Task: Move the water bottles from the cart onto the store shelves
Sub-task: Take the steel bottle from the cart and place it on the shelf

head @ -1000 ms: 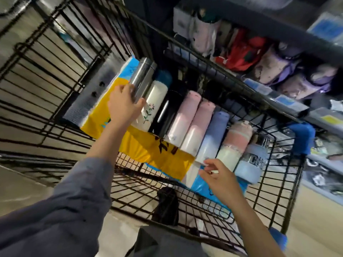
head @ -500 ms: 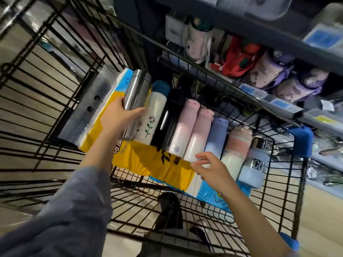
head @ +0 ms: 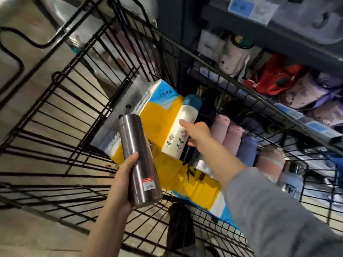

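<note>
Head view: the left hand (head: pixel 120 184) wraps its fingers round a smooth steel bottle (head: pixel 138 162) above the wire cart (head: pixel 61 115); the right hand (head: pixel 197 133) grips a white flowered bottle (head: pixel 179 132) lying on a glossy yellow pack (head: pixel 159 117).

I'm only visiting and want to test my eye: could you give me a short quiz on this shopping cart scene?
1. True or false: the steel bottle lies in the cart among the other bottles.
2. Which bottle does the right hand touch? A the black one, B the white one with flowers, C a pink one.
3. Fill in: the bottles in the cart lie on a ___ and blue pack.
Key: 1 false, the left hand holds it up. 2 B, the white bottle. 3 yellow.
</note>
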